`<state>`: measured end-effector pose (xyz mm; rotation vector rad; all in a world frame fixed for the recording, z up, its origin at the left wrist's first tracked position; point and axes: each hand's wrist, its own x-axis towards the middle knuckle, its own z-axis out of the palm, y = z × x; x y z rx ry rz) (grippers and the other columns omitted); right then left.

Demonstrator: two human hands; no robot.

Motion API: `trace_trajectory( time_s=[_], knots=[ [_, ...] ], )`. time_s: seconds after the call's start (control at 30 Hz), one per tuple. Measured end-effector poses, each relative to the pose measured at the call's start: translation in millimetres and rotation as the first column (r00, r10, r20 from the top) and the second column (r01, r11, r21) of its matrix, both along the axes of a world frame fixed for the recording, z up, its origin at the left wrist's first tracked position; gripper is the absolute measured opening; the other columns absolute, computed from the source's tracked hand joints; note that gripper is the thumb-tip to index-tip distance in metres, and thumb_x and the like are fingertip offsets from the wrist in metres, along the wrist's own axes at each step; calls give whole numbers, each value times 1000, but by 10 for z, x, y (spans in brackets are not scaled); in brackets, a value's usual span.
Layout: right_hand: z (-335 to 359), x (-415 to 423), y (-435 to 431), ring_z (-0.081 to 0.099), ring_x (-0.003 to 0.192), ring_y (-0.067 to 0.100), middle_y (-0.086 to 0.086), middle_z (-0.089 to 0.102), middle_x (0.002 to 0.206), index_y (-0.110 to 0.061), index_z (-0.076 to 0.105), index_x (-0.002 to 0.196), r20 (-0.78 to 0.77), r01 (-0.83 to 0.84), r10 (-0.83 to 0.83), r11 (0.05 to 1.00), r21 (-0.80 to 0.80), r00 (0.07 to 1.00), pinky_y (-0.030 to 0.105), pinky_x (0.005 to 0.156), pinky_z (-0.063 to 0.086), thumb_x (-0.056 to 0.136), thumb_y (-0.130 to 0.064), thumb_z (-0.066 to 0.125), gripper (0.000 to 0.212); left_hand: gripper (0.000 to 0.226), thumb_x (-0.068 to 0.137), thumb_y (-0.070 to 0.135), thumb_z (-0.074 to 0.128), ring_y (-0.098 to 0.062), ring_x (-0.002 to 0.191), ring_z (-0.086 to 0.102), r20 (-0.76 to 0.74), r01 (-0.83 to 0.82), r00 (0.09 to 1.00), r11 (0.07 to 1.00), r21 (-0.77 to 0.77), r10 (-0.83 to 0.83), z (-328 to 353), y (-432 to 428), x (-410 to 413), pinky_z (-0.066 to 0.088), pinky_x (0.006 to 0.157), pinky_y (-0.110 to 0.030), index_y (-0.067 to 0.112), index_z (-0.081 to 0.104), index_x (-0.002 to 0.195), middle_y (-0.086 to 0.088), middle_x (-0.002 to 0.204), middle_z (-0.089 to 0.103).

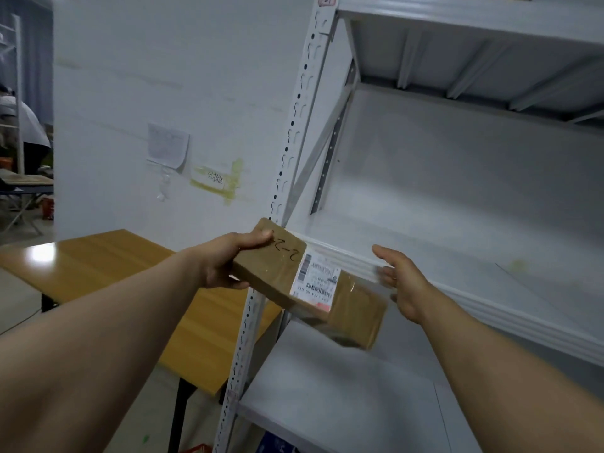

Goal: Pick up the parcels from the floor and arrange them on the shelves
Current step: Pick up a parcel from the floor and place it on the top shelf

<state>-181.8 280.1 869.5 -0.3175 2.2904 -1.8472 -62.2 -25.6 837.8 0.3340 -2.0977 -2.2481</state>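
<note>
Left hand (pixel 225 266) has a firm grip on the parcel (pixel 310 282)'s left end, right hand (pixel 405 282) wide open just beside its other end, box hanging tilted right in front of the shelf lip (pixel 523 325), so I'd level it, clear that lip, slide it in.

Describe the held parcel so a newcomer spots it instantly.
Find the white metal shelving rack on the right. At its front left post, the left hand grips a flat brown cardboard parcel. Only it bears a white barcode label and handwritten black digits.
</note>
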Motion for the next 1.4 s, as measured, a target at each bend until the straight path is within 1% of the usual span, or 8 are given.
trace_trajectory(
  time_s=[0.1, 0.2, 0.4, 0.53, 0.73, 0.9, 1.07, 1.4],
  knots=[
    [137, 129, -74, 44, 126, 21, -3, 47, 140, -36, 48, 137, -54, -170, 184, 965, 199, 981, 47, 113, 20, 79, -61, 70, 66, 71, 57, 54, 86, -27, 109, 63, 9, 170, 985, 946, -274, -174, 228, 51, 9, 52, 90, -42, 33, 63, 120, -6, 120, 66],
    [220, 304, -243, 37, 136, 25, -2, 42, 146, -45, 40, 142, -5, -358, 383, 868, 344, 924, 51, 116, 19, 66, -65, 78, 88, 101, 55, 43, 88, -35, 120, 57, 73, 289, 955, 841, -457, -288, 471, 193, 22, 46, 103, -55, 42, 40, 144, -8, 134, 56],
    [222, 464, -481, 44, 135, 20, 1, 45, 149, -52, 21, 150, 37, -525, 547, 781, 338, 837, 48, 110, 35, 58, -48, 92, 117, 120, 56, 32, 89, -27, 121, 55, 89, 354, 918, 702, -618, -386, 714, 546, 65, 51, 99, -50, 41, 20, 153, 4, 139, 47],
    [175, 463, -397, 59, 121, 24, 4, 51, 141, -52, 30, 146, 40, -503, 509, 830, 241, 860, 40, 82, 60, 59, -37, 95, 110, 128, 60, 24, 88, -27, 136, 40, -51, 263, 939, 806, -530, -340, 660, 610, 46, 51, 98, -41, 45, 3, 154, 1, 157, 30],
    [142, 323, -64, 63, 113, 29, 8, 62, 127, -35, 51, 131, -12, -258, 258, 965, -51, 966, 49, 81, 60, 65, -42, 81, 73, 121, 64, 40, 85, -30, 138, 38, -127, 93, 983, 951, -295, -135, 356, 455, 40, 33, 110, -53, 42, 5, 154, 1, 143, 48],
    [198, 237, 257, 67, 104, 26, 5, 69, 107, -24, 59, 125, -29, -21, 11, 936, -352, 1000, 50, 76, 61, 69, -43, 75, 62, 115, 69, 47, 79, -36, 143, 28, -76, -40, 997, 986, -162, 28, 79, 364, 40, 38, 102, -54, 34, 7, 157, -10, 159, 25],
    [214, 258, 432, 66, 103, 30, 12, 66, 114, -17, 57, 127, 41, 49, -30, 798, -601, 999, 43, 57, 59, 89, -31, 69, 42, 72, 70, 51, 76, -38, 119, 56, -60, 169, 982, 979, -117, -177, 71, 572, -43, 54, 89, -52, 23, 53, 133, -15, 133, 55],
    [325, 106, 918, 40, 133, 30, 7, 51, 141, -24, 58, 136, -24, 87, -120, 826, -558, 992, 53, 104, 44, 92, -71, 44, 66, 40, 89, 12, 66, -28, 104, 66, -214, -41, 976, 999, -21, 36, 279, 1073, -429, 57, 78, -38, 19, 54, 126, -8, 113, 68]
  ],
)
